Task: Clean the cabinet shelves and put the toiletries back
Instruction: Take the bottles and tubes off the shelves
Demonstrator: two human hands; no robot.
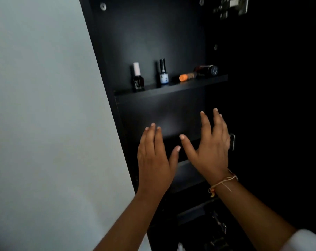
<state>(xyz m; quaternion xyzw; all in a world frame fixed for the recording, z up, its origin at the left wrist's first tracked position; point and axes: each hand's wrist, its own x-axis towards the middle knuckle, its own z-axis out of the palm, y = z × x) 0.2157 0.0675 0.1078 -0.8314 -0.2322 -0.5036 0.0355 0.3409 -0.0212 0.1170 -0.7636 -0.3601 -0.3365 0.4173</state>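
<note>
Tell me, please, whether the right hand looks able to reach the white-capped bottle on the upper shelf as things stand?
Probably yes. The right hand is open and holds nothing, and the white-capped bottle stands at the shelf's front edge with nothing before it. The left hand looks nearer, though.

Home, dark cabinet (153, 33), nail polish bottles (138, 78)

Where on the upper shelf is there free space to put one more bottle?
On the upper shelf, the clearest bare patch lies between the white-capped bottle and the black-capped bottle. The right half is crowded: an orange tube and a dark tube lie there on their sides. Both hands, left and right, are empty below.
</note>
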